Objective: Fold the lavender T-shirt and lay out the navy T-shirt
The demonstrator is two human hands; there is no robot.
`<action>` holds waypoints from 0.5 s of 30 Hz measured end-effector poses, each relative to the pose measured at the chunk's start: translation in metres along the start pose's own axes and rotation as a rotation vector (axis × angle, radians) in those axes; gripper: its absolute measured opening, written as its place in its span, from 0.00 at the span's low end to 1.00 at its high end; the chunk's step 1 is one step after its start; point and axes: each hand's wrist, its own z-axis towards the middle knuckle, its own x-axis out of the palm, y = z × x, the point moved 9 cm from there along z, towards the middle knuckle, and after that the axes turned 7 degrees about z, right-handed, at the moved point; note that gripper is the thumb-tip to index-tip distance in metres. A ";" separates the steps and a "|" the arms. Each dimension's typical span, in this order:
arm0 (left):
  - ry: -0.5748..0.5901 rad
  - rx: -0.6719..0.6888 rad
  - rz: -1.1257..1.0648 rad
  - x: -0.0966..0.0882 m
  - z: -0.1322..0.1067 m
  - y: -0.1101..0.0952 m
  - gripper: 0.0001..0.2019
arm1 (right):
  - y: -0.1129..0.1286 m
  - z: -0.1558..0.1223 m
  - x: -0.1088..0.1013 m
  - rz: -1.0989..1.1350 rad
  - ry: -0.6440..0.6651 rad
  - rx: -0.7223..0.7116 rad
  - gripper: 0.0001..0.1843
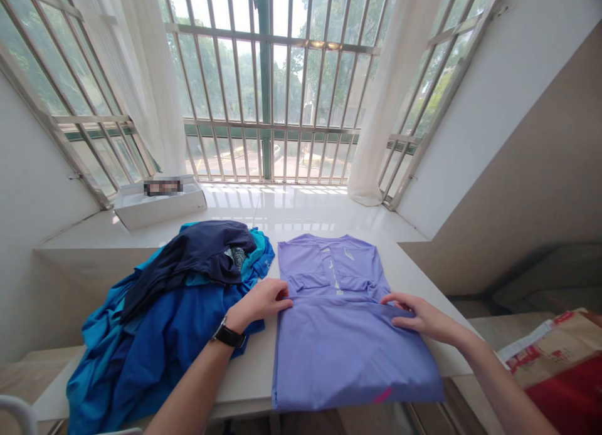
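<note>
A lavender short-sleeved sports shirt [336, 335] lies flat on the white ledge [263, 366], doubled over with a fold across its middle. My left hand [258, 303] grips the fold's left end, with a black watch on the wrist. My right hand [421, 316] holds the fold's right end, its fingers on the fabric. To the left of my left hand is a heap of blue and teal clothing [164, 341], topped by a navy garment [197, 256]. The heap touches neither hand's fingers.
A white box [160, 212] with a blurred label sits on the sill at the back left. Barred windows and sheer curtains stand behind. A brown and red parcel [555, 360] lies low on the right, beyond the ledge's edge.
</note>
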 end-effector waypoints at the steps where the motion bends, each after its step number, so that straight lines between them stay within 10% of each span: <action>1: 0.003 0.001 -0.015 0.000 0.000 0.000 0.11 | -0.002 0.001 0.002 -0.002 0.011 0.005 0.23; 15: 0.026 -0.017 -0.103 0.003 0.001 0.001 0.09 | -0.004 0.007 0.004 0.075 -0.003 -0.007 0.24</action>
